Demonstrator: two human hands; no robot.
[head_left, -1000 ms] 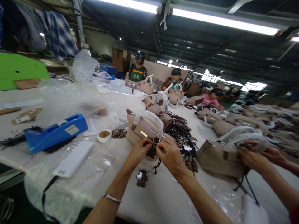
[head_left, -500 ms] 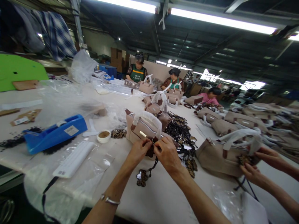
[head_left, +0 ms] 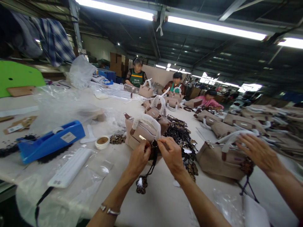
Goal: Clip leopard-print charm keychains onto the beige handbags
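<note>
A beige handbag [head_left: 138, 131] with white-wrapped handles stands on the white table [head_left: 163, 201] in front of me. My left hand [head_left: 139, 159] and my right hand [head_left: 172, 155] are both pinched at the metal ring on the bag's near handle base. From between them a dark cord hangs down to a leopard-print charm [head_left: 141, 184], which is lifted just off the table. A silver bracelet sits on my left wrist.
A heap of leopard-print charms [head_left: 183, 138] lies right of the bag. A blue tape dispenser [head_left: 50, 141], a small tape roll [head_left: 102, 142] and a white strip in plastic [head_left: 68, 167] are at left. A co-worker's hand [head_left: 259, 153] reaches over another beige bag [head_left: 220, 159] at right. Other people work farther along the table.
The charm has risen off the table and now hangs on its cord from my hands. The co-worker's hand at right has lifted above their bag.
</note>
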